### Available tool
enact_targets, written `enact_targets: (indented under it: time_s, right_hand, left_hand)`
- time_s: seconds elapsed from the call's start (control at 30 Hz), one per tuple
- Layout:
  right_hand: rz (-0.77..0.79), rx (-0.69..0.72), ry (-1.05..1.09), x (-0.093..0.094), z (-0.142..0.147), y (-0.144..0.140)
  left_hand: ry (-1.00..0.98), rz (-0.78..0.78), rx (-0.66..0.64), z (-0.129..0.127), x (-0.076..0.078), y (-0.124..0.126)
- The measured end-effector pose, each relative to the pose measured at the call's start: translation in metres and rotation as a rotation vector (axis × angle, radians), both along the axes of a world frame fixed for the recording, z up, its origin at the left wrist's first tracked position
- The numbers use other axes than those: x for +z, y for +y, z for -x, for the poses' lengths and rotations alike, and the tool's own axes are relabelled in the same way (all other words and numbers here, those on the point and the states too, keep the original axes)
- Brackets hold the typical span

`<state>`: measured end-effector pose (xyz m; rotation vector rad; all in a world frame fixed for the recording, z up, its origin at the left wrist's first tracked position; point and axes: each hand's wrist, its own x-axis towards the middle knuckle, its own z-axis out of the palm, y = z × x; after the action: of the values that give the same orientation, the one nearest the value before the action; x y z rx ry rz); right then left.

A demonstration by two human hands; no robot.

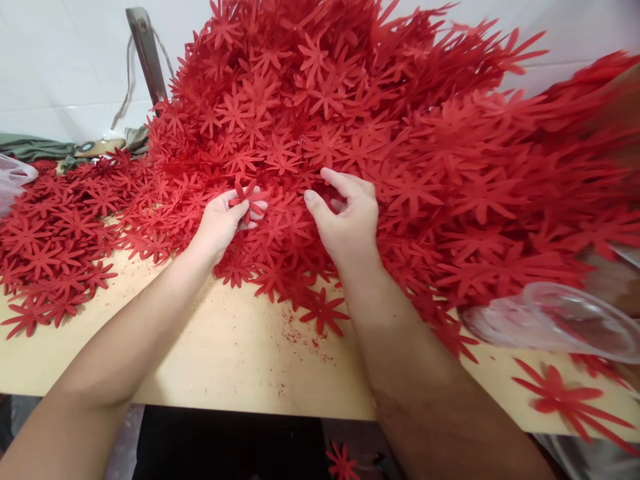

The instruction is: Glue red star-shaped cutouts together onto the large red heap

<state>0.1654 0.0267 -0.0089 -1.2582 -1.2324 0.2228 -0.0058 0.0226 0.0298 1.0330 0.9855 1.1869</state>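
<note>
- Left hand point(225, 220), centre-left of frame: fingers closed on a small stack of red flower cut-outs point(249, 197), held just above the heap's front slope.
- Right hand point(347, 217), centre: thumb and forefinger partly curled and narrowly apart, tips down among the loose pieces; I cannot tell whether a piece is pinched between them.
- Big heap of red flower-shaped cut-outs point(350, 107) fills the upper centre and right of the frame, piled high against the white wall point(60, 60).
- Flatter spread of the same cut-outs point(55, 233) lies at left, one layer deep in places.
- Wooden tabletop point(225, 347) shows bare at lower centre, with red crumbs and a few stray flowers point(324, 310).
- Clear plastic bag point(555, 323) at right edge, mouth open, lying on the table; its contents are not readable.
- Metal bar point(147, 50) stands at upper left behind the heap.
- Progress, as judged: the stack in hand is thin and the heap is barely dented; gathering looks early, with nearly all pieces left to pick.
</note>
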Motion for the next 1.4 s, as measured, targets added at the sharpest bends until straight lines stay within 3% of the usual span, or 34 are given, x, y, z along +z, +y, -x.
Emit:
enact_targets:
  time_s: [0.13, 0.23, 0.37, 0.43, 0.6, 0.7, 0.9, 1.03, 1.2, 1.27, 1.4]
  right_hand:
    - [-0.046, 0.069, -0.069, 0.01, 0.016, -0.012]
    - [-0.01, 0.288, 0.066, 0.009, 0.029, -0.017]
    - [0.148, 0.652, 0.263, 0.007, 0.041, -0.02]
    - [0.178, 0.725, 0.29, 0.009, 0.044, -0.022]
    - [0.16, 0.699, 0.35, 0.013, 0.042, -0.021]
    - [0.149, 0.58, 0.441, 0.009, 0.034, -0.014]
    - [0.109, 0.372, 0.564, 0.004, 0.026, -0.003]
    - [0.131, 0.379, 0.495, 0.007, 0.029, -0.007]
    - [0.031, 0.249, 0.32, 0.01, 0.034, -0.013]
    - [0.034, 0.262, 0.309, 0.011, 0.036, -0.015]
    - [0.121, 0.412, 0.402, 0.012, 0.036, -0.014]
  left_hand:
    - [0.096, -0.017, -0.028, -0.001, -0.001, -0.001]
    - [0.183, -0.027, -0.058, -0.005, -0.002, -0.004]
    - [0.239, -0.057, -0.122, -0.008, -0.002, -0.007]
    - [0.26, -0.067, -0.111, -0.008, -0.003, -0.007]
    - [0.178, -0.093, -0.169, -0.004, -0.003, -0.006]
    - [0.147, -0.075, -0.216, -0.001, -0.003, -0.004]
    - [0.206, -0.059, -0.132, 0.003, -0.002, 0.0]
    - [0.25, -0.117, -0.131, -0.001, 0.0, -0.004]
    - [0.254, -0.178, -0.269, -0.007, -0.003, -0.008]
    - [0.211, -0.165, -0.269, -0.007, -0.004, -0.008]
    - [0.192, -0.109, -0.117, -0.005, -0.004, -0.005]
